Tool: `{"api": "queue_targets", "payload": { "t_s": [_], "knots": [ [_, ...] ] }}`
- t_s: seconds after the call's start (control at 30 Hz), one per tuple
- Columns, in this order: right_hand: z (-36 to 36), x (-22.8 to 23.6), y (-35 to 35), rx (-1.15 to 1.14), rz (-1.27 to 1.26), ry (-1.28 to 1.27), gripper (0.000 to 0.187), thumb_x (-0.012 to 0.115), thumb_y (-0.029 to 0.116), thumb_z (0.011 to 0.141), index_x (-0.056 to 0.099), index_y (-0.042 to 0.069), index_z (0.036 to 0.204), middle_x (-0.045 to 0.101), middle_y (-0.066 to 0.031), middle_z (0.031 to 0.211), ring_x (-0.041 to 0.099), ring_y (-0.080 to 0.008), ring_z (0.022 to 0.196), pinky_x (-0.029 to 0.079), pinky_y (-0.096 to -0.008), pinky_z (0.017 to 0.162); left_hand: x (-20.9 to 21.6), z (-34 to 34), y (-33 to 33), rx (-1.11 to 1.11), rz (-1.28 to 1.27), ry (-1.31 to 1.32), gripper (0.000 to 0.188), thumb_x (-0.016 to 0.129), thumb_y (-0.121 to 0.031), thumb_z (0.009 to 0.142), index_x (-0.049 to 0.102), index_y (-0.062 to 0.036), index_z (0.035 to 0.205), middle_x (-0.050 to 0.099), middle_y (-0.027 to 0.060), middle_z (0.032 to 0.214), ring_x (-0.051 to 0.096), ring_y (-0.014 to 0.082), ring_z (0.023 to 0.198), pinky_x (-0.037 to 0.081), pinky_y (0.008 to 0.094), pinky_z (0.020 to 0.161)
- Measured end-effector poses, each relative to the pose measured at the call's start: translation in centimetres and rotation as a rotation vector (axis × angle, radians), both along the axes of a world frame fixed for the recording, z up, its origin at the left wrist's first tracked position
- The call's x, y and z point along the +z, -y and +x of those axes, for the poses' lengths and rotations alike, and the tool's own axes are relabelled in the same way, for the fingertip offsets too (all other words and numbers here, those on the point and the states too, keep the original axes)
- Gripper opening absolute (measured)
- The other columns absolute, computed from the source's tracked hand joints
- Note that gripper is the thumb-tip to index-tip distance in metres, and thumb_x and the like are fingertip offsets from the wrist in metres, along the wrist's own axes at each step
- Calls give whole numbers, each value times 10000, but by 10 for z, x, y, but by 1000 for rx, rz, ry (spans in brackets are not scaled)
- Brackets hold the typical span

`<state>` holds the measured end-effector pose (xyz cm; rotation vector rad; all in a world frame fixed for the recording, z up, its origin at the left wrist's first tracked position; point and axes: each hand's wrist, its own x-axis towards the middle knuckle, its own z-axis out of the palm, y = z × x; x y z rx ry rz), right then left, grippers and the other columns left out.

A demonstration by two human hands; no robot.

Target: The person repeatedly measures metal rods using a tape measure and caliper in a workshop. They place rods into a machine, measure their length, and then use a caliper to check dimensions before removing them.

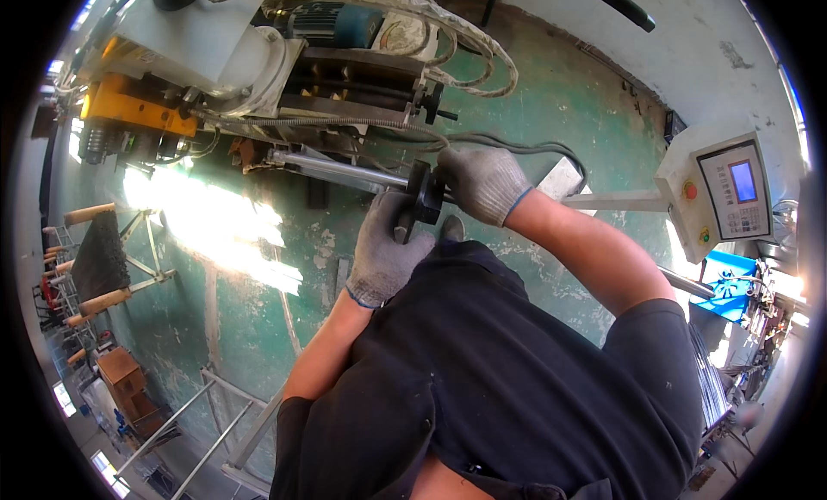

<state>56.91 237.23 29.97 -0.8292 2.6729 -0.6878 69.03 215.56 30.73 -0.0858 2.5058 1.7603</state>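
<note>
I see the black block [425, 196] right of my curled left hand [382, 252], left of my curled right hand [484, 181], but can't tell whether either grips it.

Left hand [383, 252] just left of block [424, 192]; right hand [484, 183] at its right. Rod [340, 168] extends left from block. Motor [334, 24] beyond block, leftward. Control panel [722, 198] well right of block.

two gloved grips [385, 250] [482, 183], one black block [424, 192], one control panel [732, 190]
</note>
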Motion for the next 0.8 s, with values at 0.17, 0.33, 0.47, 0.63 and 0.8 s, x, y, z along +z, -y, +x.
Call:
{"api": "queue_targets", "payload": {
  "t_s": [0.17,0.33,0.47,0.63,0.8],
  "knots": [
    [11,10,14,-194,33,90,180,727,247,1050,771,89,1123,800,-249,990,777,-508,988,610,-612,862,5,-3,-6,53,-31,62,364,837,-89,891,700,-12,1219,690,113,1117,690,231,1042,562,385,974],
    [6,4,10,-186,-17,99,238,697,310,1099,764,81,1099,795,-262,992,767,-524,980,606,-622,859,5,-7,-8,41,-103,-3,348,806,-41,873,698,-4,1201,688,140,1103,712,293,1033,566,398,953],
    [1,-2,4,-145,-73,95,221,726,286,1092,734,66,1070,764,-250,946,750,-521,916,591,-622,793,2,-11,-8,25,-82,-35,340,754,2,849,694,3,1183,680,155,1095,705,321,1015,564,405,939],
    [-10,-5,-2,-61,-160,132,200,747,282,1087,742,88,1036,741,-242,894,737,-516,863,585,-608,741,2,-13,-6,-1,-93,-74,340,701,18,819,686,-1,1158,673,178,1081,688,379,1012,562,444,912],
    [-33,-42,-16,148,-396,66,188,779,296,1061,788,119,999,761,-188,871,748,-476,832,602,-569,729,9,-17,-3,-54,-153,-25,350,665,29,802,680,-13,1149,670,222,1091,674,498,1046,563,526,881]
  ]
}}
